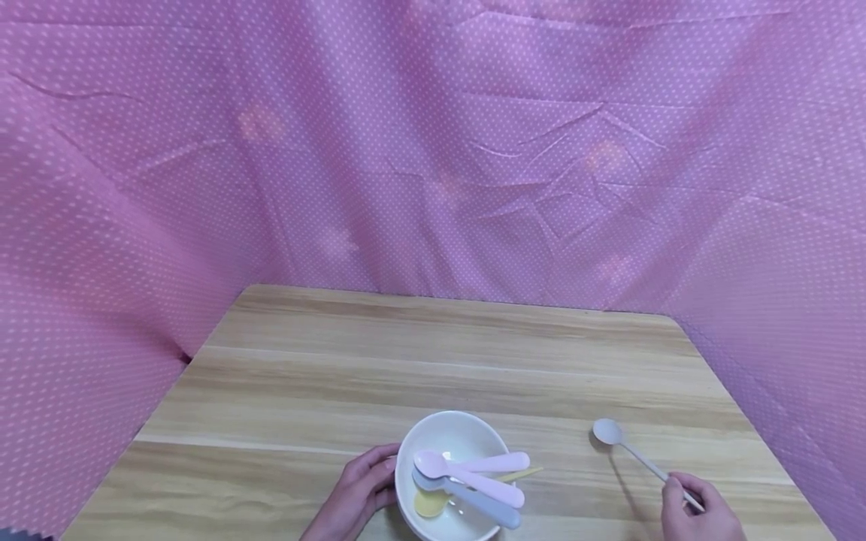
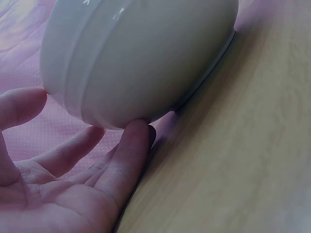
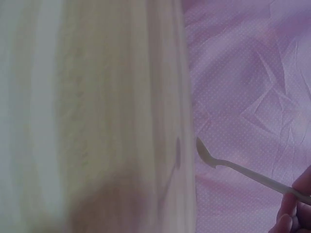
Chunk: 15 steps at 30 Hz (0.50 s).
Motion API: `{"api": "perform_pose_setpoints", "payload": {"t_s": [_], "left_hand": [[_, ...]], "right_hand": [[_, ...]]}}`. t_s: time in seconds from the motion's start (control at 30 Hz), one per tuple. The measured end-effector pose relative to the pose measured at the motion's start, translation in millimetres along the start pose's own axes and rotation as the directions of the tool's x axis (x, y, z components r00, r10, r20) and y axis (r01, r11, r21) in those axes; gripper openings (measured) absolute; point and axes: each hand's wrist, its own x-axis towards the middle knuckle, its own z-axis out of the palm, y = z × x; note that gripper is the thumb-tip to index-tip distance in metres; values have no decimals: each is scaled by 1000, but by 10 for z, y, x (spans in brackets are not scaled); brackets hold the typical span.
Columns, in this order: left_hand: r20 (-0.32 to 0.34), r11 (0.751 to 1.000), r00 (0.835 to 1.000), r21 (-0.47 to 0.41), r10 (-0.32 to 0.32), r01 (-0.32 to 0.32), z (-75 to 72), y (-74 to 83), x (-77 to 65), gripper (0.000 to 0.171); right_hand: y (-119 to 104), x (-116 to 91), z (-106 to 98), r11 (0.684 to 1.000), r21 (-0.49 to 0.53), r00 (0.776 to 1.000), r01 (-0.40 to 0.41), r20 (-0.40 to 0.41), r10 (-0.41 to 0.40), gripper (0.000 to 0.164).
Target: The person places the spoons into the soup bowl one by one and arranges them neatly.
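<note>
A white bowl (image 1: 453, 424) stands on the wooden table at the front. Inside it lie several spoons: pink ones (image 1: 483, 485), a blue-grey one (image 1: 483, 505) and a yellow one (image 1: 430, 503), with handles over the right rim. My left hand (image 1: 361, 485) touches the bowl's left side; in the left wrist view, fairly straight fingertips (image 2: 133, 138) rest against its outer wall. To the right, my right hand (image 1: 700, 511) pinches a long light grey spoon (image 1: 607, 431) by its handle. The spoon is raised above the table, its shadow below, its head pointing away to the left.
The wooden table (image 1: 304, 398) reaches back to a pink dotted cloth (image 1: 433, 188), which hangs behind it and along both sides. Bare tabletop lies between the bowl and the grey spoon.
</note>
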Motion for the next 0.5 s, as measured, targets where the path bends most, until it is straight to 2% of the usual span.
{"api": "perform_pose_setpoints", "payload": {"t_s": [0.17,0.5], "left_hand": [[1,1000,1000,5,-7,7,2,-11,5,50],[-10,1000,1000,15,-9,10,16,8,-4,52]], "right_hand": [[-69,-34,-9,998,63,1000,-22,4,21,11],[-182,-115,21,990,139,1000,27,3,-28,12]]}}
